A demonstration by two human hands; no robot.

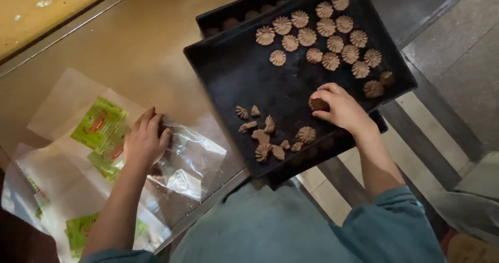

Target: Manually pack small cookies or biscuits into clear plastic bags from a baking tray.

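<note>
The right hand [340, 107] rests on the black baking tray [234, 75], its grip closed around one brown cookie [317, 104] pinched between thumb and fingertips near the tray's right side. The tray lies tilted, partly over the edge of the brown desk [135, 44] and partly on a second black tray [244, 8] beneath it, which shows past its far edge with more cookies in it.

Toward the far right corner of the top tray sits a cluster of whole ridged cookies [327, 34], close together and mostly touching. Toward the tray's near edge, left of the held cookie, lies a scatter of broken pieces [265, 133] with one whole cookie among them.

Left of the tray, on the desk, the left hand [145, 140] presses down on the mouth of a clear plastic bag [189, 164], fingers curled over its crumpled top; whether they actually clasp the plastic cannot be told. The bag lies flat, just beside the tray's near left corner. Further left of the tray, more clear bags with green printed labels [99, 122] lie spread and overlapping under the left wrist. Both forearms come from teal sleeves [395, 226].
</note>
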